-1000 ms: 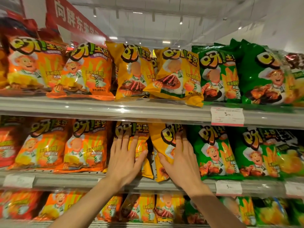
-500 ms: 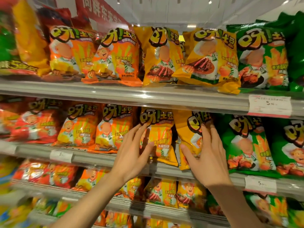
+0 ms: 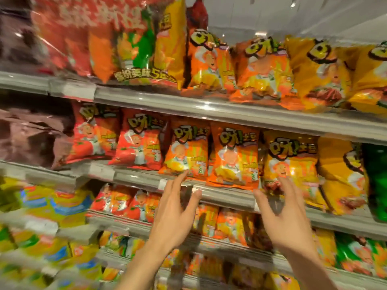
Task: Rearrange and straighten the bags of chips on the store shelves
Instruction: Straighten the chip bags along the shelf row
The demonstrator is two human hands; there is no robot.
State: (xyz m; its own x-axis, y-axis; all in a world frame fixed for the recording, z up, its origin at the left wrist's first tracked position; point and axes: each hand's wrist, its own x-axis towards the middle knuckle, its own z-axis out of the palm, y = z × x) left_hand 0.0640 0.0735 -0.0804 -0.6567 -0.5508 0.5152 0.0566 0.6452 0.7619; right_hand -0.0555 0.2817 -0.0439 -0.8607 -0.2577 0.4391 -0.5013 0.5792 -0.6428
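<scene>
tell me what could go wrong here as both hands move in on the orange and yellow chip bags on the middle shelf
The left hand has a fingertip near the bottom edge of an orange bag; a nudge there could tip it backward or skew it.

The right hand is spread in front of the yellow bag, which overhangs the shelf rail; a careless push might slide it off the front.

The view is blurred, so contact is hard to judge.

Glossy plastic chip bags (image 3: 234, 158) sit on smooth grey metal shelves (image 3: 230, 116).
</scene>
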